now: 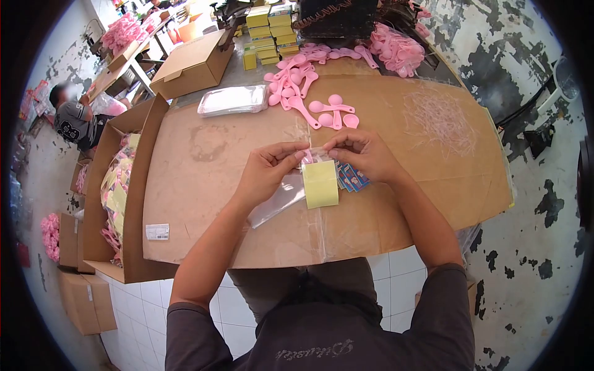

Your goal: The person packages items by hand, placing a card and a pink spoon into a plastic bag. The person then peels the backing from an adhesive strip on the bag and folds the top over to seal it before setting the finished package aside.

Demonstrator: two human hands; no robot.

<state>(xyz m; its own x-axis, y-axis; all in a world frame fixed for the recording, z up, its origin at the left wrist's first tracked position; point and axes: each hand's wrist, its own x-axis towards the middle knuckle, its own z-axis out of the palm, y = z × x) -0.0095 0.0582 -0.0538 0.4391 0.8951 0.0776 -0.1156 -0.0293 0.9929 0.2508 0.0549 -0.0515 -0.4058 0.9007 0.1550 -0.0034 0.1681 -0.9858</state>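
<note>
My left hand [272, 166] and my right hand [366, 156] are both closed, pinching the top edge of a small clear plastic bag [317, 152] from either side. Inside or behind its lower part a yellow card [322, 185] hangs flat toward me. A bit of pink shows near the left fingertips; its full shape is hidden. Under my left wrist lies another clear plastic sheet or bag [277, 201]. Several blue printed cards [353, 178] are fanned out below my right hand. Just beyond the hands are a few loose pink measuring spoons [336, 111].
A cardboard sheet [198, 229] covers the table. Behind stand a stack of clear bags [232, 101], a pink spoon pile [291, 80] and yellow card stacks [272, 31]. To the left, an open carton [136, 229] holds packed pieces. A person [74, 117] sits farther left. Plastic strands [440, 120] lie right.
</note>
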